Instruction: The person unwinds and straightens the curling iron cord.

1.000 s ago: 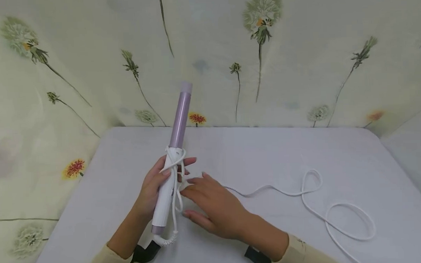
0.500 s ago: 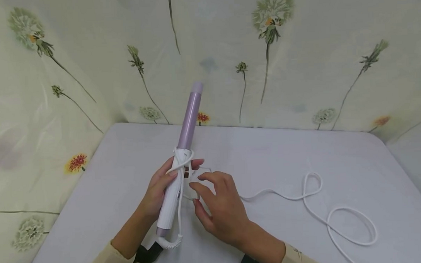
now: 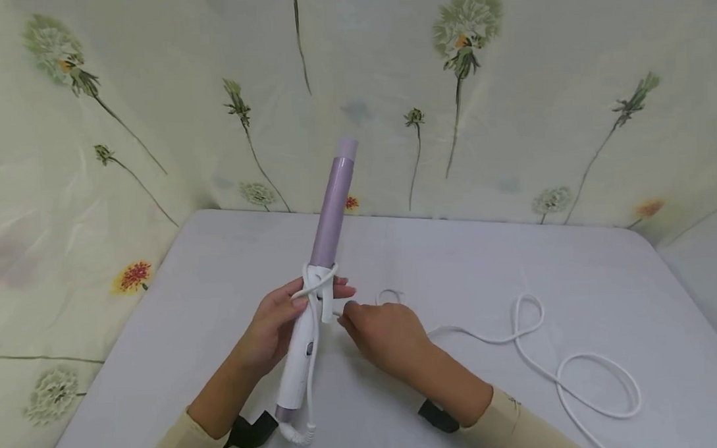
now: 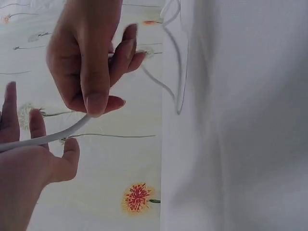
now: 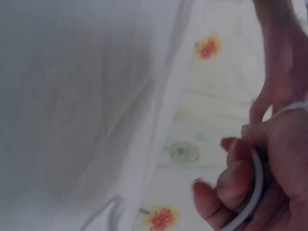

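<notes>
The left hand (image 3: 273, 326) holds a curling iron (image 3: 333, 215) by its white handle, the thumb lying along the side. Its lilac barrel points up and away, tilted a little right. A white power cord (image 3: 313, 370) leaves the handle's lower end, runs up along it and crosses over just below the barrel. Close to the handle's right side, the right hand (image 3: 389, 335) pinches the cord. In the left wrist view, the cord (image 4: 65, 134) stretches between the two hands; in the right wrist view, it (image 5: 257, 185) passes through the right palm.
The loose cord trails rightward in loops over the white-covered table (image 3: 467, 273) and off its near edge. A flower-printed sheet (image 3: 377, 65) hangs behind and to the left. Black straps (image 3: 250, 431) show at both wrists.
The right hand's fingers, spread near the cord loops before, have closed on the cord. The loops hanging beside the handle are gone, uncovering its switch and clamp lever. The iron has shifted slightly right.
</notes>
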The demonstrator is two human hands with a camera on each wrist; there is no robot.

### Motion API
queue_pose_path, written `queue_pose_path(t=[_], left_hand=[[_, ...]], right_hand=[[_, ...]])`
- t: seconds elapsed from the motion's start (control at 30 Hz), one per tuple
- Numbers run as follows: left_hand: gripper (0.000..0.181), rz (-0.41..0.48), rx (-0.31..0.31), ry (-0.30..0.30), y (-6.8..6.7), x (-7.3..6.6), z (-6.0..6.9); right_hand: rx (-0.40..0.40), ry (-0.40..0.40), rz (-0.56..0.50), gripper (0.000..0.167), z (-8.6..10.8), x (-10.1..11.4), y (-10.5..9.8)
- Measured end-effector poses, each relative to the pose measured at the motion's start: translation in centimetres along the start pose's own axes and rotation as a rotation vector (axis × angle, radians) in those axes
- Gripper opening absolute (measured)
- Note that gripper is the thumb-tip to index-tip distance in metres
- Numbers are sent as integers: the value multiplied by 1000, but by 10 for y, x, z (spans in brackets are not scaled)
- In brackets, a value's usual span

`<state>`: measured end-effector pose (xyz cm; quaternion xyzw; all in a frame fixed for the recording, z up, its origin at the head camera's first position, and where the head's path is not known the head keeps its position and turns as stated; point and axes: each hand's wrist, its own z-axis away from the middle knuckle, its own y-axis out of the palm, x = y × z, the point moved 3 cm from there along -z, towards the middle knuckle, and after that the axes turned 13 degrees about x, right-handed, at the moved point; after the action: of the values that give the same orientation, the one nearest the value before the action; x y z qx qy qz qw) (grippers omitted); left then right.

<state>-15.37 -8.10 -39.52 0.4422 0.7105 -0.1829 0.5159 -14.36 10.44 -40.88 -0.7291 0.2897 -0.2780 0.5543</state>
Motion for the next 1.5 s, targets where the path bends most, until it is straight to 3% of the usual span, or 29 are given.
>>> queue_pose_path(t=[0.1, 0.23, 0.4, 0.5, 0.6, 0.77, 0.87, 0.97, 1.07, 1.13, 1.27, 1.37, 1.43, 1.5], left_hand=[[49, 6, 47, -3, 1, 3, 2], [57, -36, 80, -51, 5, 5, -1], [69, -148, 21, -158, 7, 2, -2], [70, -152, 14, -170, 7, 2, 0], [70, -151, 59, -161, 7, 5, 3], [67, -165, 155, -160, 6, 10, 5], [66, -108, 228, -166, 8, 13, 4], [75, -28, 307, -192, 13, 15, 4], [94, 39, 351, -276, 18, 15, 6], [96, 40, 379, -322, 21, 15, 7], [69, 52, 496, -375, 24, 15, 9], [41, 21, 573, -392, 23, 15, 11], [35, -17, 559, -394, 19, 16, 11], [34, -64, 485, -395, 11, 15, 11]], right_hand=[[127, 155, -235, 20, -1, -19, -2], [152, 267, -452, 17, 0, -33, -4], [95, 313, -508, 15, 3, -37, -5], [71, 336, -520, 14, 5, -38, -6], [56, 338, -545, 12, 5, -41, -6], [-5, 278, -569, 14, 6, -47, -11], [-16, 224, -590, 12, 5, -54, -15], [53, 162, -669, 14, 0, -69, -17], [132, 101, -800, 14, -10, -84, -21], [169, 71, -902, 15, -16, -94, -30], [272, -43, -1090, 9, -22, -121, -57], [345, -151, -1149, 8, -17, -141, -87], [342, -217, -1127, 15, -8, -147, -108], [318, -303, -1082, 25, 7, -147, -129]])
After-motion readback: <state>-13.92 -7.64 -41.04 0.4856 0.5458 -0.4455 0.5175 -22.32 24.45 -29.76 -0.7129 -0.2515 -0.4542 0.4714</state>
